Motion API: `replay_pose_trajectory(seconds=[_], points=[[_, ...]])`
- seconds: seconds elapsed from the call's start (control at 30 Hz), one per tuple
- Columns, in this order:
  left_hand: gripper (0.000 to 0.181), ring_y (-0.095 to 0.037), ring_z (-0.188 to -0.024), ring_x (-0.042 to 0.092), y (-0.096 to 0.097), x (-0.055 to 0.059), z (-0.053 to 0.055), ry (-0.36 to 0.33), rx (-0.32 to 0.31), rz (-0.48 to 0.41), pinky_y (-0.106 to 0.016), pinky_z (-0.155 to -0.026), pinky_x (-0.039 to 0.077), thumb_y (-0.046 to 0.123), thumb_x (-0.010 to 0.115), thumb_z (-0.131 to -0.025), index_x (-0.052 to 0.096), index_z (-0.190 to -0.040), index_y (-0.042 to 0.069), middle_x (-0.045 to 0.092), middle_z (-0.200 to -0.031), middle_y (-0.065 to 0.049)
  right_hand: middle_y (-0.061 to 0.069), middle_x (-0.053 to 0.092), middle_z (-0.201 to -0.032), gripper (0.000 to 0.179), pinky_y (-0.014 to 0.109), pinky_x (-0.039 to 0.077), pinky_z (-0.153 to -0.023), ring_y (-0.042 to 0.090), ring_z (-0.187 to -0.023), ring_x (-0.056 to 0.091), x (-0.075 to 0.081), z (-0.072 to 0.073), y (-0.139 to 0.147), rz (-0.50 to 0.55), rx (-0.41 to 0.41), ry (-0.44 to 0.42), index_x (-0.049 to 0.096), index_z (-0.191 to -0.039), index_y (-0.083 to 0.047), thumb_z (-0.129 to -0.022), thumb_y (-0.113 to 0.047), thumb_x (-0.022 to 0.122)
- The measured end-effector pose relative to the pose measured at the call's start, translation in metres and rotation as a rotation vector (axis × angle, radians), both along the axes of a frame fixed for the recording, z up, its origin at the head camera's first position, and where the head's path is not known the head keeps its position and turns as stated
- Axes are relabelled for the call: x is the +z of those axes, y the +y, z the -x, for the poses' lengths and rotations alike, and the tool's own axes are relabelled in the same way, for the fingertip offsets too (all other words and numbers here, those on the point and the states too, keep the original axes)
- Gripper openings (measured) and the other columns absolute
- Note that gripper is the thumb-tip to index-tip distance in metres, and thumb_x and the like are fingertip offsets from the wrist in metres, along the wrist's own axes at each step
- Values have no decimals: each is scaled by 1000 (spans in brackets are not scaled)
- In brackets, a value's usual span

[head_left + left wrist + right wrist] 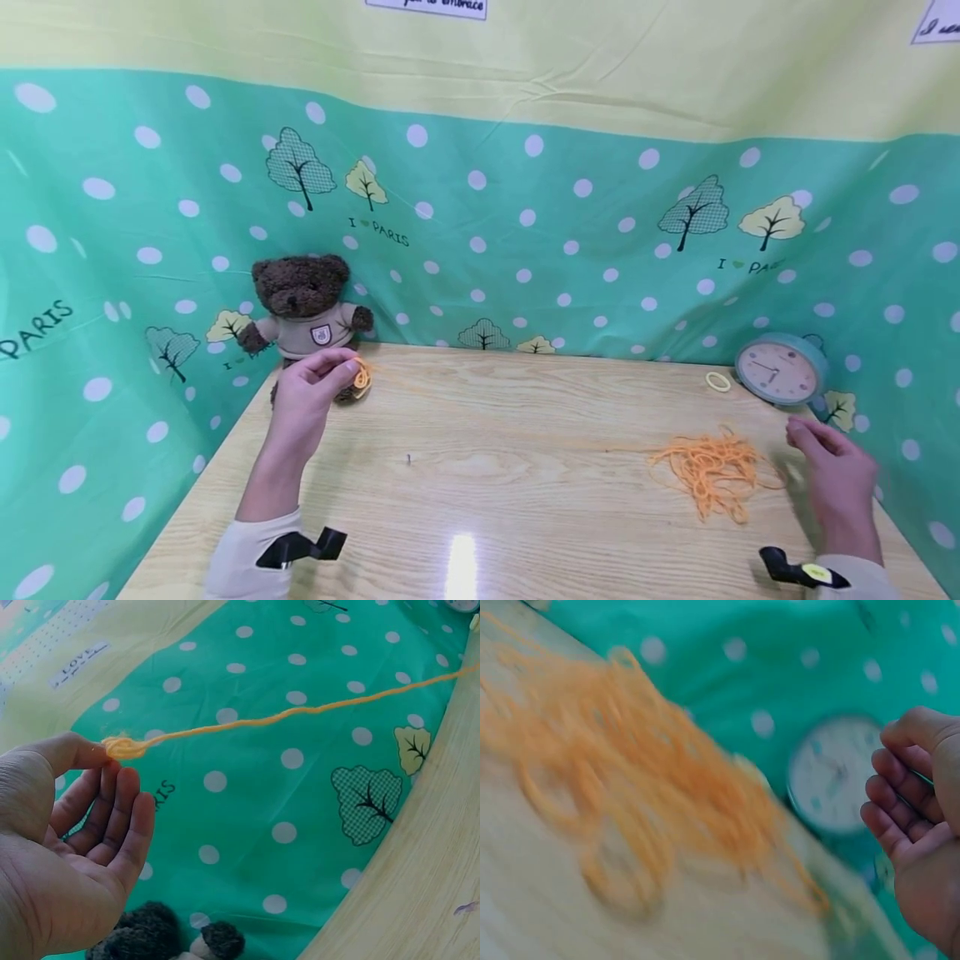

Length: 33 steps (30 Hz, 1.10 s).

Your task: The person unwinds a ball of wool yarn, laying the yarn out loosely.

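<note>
Between thumb and forefinger, my left hand [302, 404] pinches a small looped bunch of orange yarn [124, 748], raised in front of the teddy bear [303, 287]. From that bunch a single strand [300, 710] stretches off to the right in the left wrist view. A loose tangle of orange yarn [712, 475] lies on the right side of the table. Just right of the tangle is my right hand [836, 475], its fingers loosely curled and the thumb near the forefinger. No yarn shows in that hand in the right wrist view, where the tangle [652, 757] is blurred.
A round teal clock [780, 371] stands at the back right, beside a pale yellow ring [717, 382]. One tiny dark bit [408, 459] lies on the wooden table [525, 517]. Behind and along the sides hangs a dotted green cloth [525, 217].
</note>
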<state>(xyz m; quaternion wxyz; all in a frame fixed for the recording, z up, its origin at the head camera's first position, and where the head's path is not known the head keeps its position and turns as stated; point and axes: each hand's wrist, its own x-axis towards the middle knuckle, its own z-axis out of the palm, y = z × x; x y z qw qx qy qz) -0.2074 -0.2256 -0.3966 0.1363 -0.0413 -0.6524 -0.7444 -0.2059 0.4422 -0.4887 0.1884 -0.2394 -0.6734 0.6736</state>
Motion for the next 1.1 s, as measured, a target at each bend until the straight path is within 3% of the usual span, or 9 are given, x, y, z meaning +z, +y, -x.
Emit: replay_pose_trajectory(seconds=[0.17, 0.27, 0.4, 0.53, 0.73, 1.1], points=[[6, -4, -83, 68, -1, -1, 0, 11, -6, 9, -18, -77, 58, 5, 69, -98, 74, -102, 4, 74, -90, 8, -21, 72, -93, 27, 7, 49, -75, -3, -90, 63, 20, 15, -54, -126, 180, 97, 75, -121, -12, -97, -24, 74], [7, -4, -83, 68, -1, 0, -1, 11, -7, 13, -18, -77, 58, 6, 70, -98, 73, -103, 2, 74, -91, 7, -25, 69, -100, 34, 7, 49, -80, -4, -96, 61, 29, 27, -94, -262, 279, 88, 71, -128, -11, -99, -31, 71], [7, -5, -84, 67, -1, 0, -1, 4, 0, 29, -19, -78, 58, 7, 70, -98, 73, -103, 4, 73, -91, 8, -24, 69, -104, 38, 10, 52, -85, -3, -99, 63, 34, 43, -151, -321, 410, 164, 69, -127, -4, -100, -30, 71], [6, -4, -86, 67, 0, -1, 0, -8, -8, 52, -18, -79, 57, 9, 70, -99, 74, -103, 8, 73, -93, 9, -13, 72, -104, 35, 15, 55, -83, 2, -96, 64, 34, 53, -209, -329, 553, 246, 70, -123, 2, -98, -23, 73], [7, -3, -86, 67, 1, -1, -1, -7, -11, 52, -19, -80, 58, 9, 69, -100, 74, -102, 13, 73, -92, 10, 15, 72, -112, 26, 19, 59, -84, 7, -95, 68, 43, 55, -285, -276, 757, 325, 72, -117, 1, -96, -13, 73], [7, -4, -85, 67, 2, 0, -2, 3, -17, 44, -19, -79, 57, 9, 69, -99, 74, -101, 13, 73, -92, 9, 21, 72, -113, 19, 20, 58, -80, 13, -94, 67, 51, 57, -361, -168, 897, 410, 75, -112, -1, -95, -10, 74]])
